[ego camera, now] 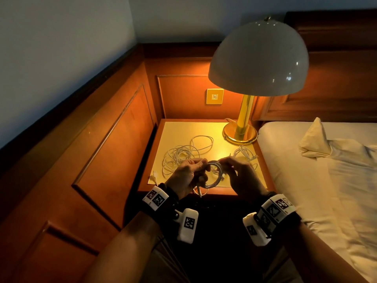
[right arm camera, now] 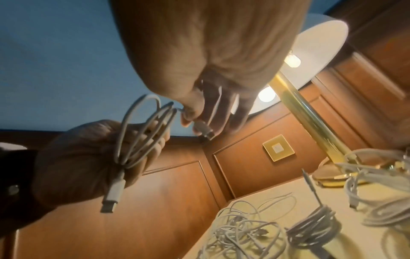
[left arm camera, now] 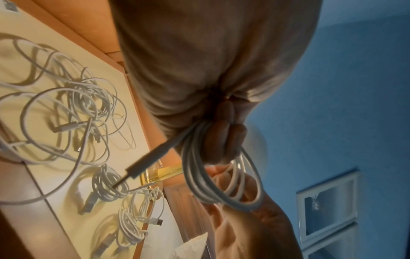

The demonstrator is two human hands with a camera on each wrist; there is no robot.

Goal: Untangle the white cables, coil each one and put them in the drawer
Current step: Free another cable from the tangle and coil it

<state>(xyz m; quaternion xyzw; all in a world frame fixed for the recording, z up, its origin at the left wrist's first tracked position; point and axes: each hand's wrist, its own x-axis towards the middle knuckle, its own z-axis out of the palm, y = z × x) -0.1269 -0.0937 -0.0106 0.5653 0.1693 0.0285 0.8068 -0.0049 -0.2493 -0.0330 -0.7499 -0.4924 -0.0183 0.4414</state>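
Observation:
A white cable coil (ego camera: 214,174) hangs between both hands above the front edge of the nightstand (ego camera: 179,129). My left hand (ego camera: 201,167) grips the coil's loops (left arm camera: 221,184), and one plug (right arm camera: 112,194) hangs below its fist. My right hand (ego camera: 224,162) pinches the cable's other plug end (right arm camera: 203,129) beside the coil (right arm camera: 144,133). A loose tangle of white cables (ego camera: 183,154) lies on the tabletop behind the left hand. Two coiled cables (left arm camera: 108,185) (left arm camera: 133,224) lie to its right, near the lamp. No drawer shows in any view.
A brass lamp (ego camera: 240,131) with a white dome shade stands at the nightstand's back right. Wooden wall panels with a switch plate (ego camera: 214,96) close off the back and left. A bed (ego camera: 306,170) with pale sheets lies to the right.

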